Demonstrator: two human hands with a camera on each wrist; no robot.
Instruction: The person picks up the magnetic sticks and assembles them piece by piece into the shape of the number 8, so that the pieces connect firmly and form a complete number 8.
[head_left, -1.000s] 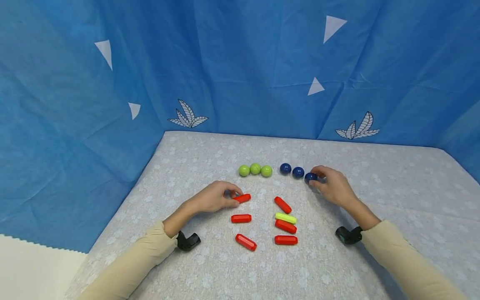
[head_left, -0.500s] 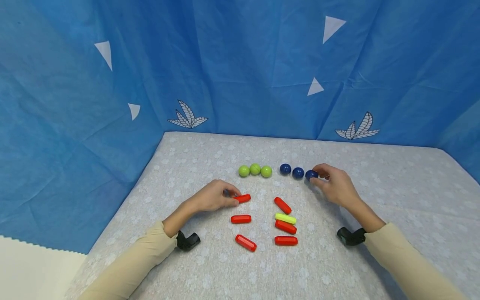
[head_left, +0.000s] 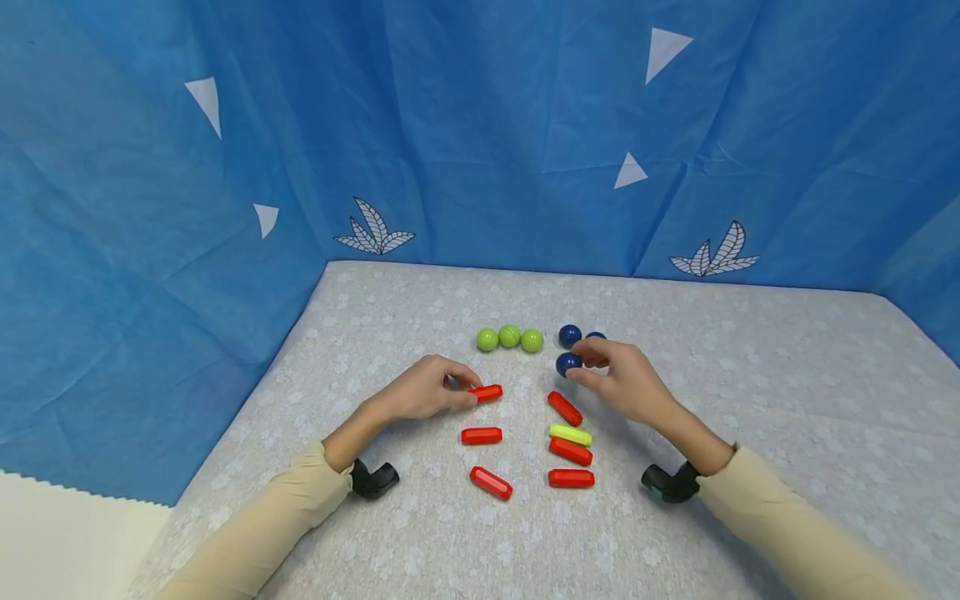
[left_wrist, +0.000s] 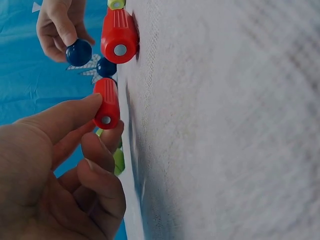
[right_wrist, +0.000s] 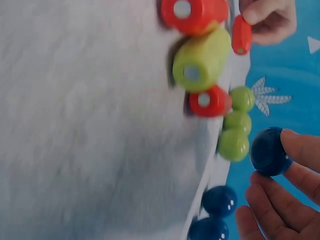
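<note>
Held blue ball (head_left: 567,364): round, glossy and dark blue; raised off the bench (head_left: 420,542), nearer the person than the loose blue balls (head_left: 570,337).
Right hand (head_left: 626,383): grasped this ball between thumb and fingers.
Held red rod (head_left: 491,392): short, bright red and faceted; positioned nearer the person than the green balls (head_left: 509,337). Contact with the bench could not be told.
Left hand (head_left: 427,390): pinched this rod between thumb and fingers.
Left wrist view: showed grooves along the held rod and a silvery disc on its end, detail too small for the head view.
Right wrist view: showed both loose blue balls; in the head view the right hand partly covered one.
Green balls: three, in a row left of the blue ones.
Left red rods (head_left: 482,436): two, well apart, nearer the person than the held rod.
Right red rods (head_left: 571,478): three; the middle one lay alongside a yellow-green rod (head_left: 571,434).
Curtain (head_left: 480,167): blue, with white triangles and leaf prints, behind the bench.
</note>
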